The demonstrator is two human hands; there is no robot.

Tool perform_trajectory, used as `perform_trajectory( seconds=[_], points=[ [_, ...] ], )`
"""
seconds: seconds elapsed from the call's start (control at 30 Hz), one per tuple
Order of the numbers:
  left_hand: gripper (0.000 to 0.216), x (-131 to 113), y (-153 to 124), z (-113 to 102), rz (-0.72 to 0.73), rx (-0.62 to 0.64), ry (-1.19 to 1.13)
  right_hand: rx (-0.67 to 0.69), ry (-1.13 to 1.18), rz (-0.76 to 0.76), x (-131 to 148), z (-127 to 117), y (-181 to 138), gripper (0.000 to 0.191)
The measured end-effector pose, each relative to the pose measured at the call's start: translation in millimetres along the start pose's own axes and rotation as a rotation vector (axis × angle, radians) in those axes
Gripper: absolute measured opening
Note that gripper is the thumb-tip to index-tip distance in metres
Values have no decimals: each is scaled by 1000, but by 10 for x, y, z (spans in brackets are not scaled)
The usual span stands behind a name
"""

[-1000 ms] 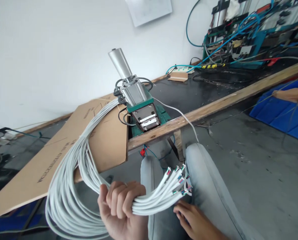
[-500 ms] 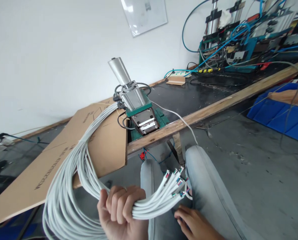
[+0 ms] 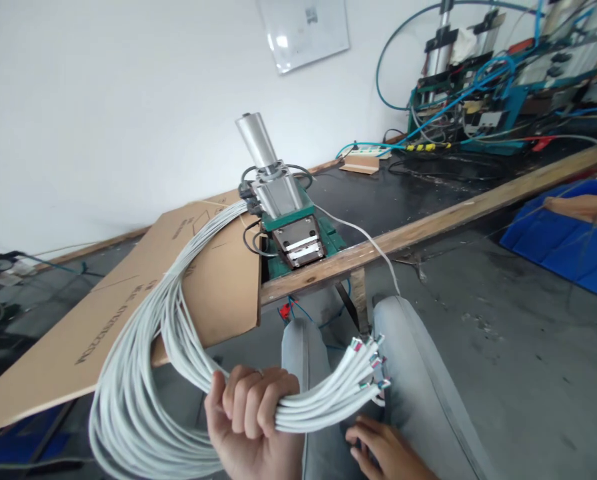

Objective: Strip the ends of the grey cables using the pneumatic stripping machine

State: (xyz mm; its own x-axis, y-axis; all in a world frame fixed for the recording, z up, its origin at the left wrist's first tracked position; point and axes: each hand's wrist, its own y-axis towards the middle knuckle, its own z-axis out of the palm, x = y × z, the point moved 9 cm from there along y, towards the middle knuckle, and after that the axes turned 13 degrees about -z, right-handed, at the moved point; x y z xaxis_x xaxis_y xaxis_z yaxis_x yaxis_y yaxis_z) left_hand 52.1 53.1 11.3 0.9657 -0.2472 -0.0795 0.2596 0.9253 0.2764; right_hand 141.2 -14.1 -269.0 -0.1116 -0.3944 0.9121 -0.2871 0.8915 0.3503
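My left hand (image 3: 251, 417) is closed around a thick bundle of grey-white cables (image 3: 148, 360) that loops down to the left and runs up over a cardboard sheet (image 3: 128, 300). The cables' stripped ends (image 3: 371, 367), with coloured wires showing, fan out to the right above my knees. My right hand (image 3: 383, 450) rests low on my lap just under those ends, fingers loosely spread, holding nothing. A small green pneumatic press (image 3: 291, 223) with a silver cylinder stands on the bench edge ahead.
A wooden-edged workbench (image 3: 443, 217) runs to the right with a black top, a power strip (image 3: 363, 150) and a machine with blue hoses (image 3: 483, 87). Blue bins (image 3: 563, 240) sit on the concrete floor at right. A white wall is behind.
The view shifted slightly; my left hand with the cable bundle stays in place, and my right hand has slid a little lower under the cable ends.
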Motion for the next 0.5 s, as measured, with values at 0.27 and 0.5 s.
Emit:
perform_trajectory(
  seconds=[0.27, 0.5],
  points=[
    [62, -28, -74, -422, 90, -273, 273, -91, 662, -35, 687, -209, 795, 93],
    [32, -589, -889, -750, 304, -683, 866, -353, 921, 157, 914, -459, 1098, 32]
  ],
)
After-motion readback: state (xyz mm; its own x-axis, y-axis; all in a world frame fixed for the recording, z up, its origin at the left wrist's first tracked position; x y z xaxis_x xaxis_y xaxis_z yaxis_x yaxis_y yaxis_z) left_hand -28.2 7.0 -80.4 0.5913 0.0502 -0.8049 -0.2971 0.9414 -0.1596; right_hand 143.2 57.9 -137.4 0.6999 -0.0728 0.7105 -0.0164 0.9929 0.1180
